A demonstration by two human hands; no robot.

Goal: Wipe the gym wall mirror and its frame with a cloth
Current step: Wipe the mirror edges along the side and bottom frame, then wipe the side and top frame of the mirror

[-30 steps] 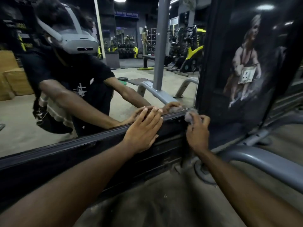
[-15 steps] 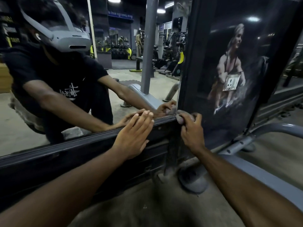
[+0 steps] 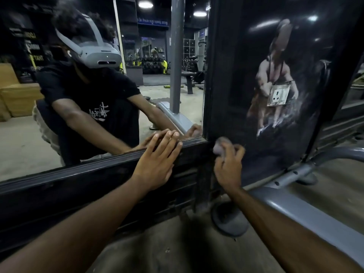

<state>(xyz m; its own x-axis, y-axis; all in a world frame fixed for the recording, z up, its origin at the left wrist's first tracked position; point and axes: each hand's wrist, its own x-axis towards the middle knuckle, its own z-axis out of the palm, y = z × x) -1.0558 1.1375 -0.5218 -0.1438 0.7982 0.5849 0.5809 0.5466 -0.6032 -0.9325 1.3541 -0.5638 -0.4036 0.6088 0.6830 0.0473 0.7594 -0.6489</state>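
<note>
Grey cloth bunching in right hand, fingers gripping it against black frame corner, centre frame. Left hand pressing flat, fingers spread narrow, touching mirror edge.

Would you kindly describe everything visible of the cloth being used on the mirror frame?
The cloth is small, greyish and soft-looking, bunched into a wad. Motion blur hides its texture. The right hand grips it, fingers curled over it, and presses it against the dark frame at the mirror's lower right corner. Most of it is hidden under the hand; only its upper left part shows.
</note>
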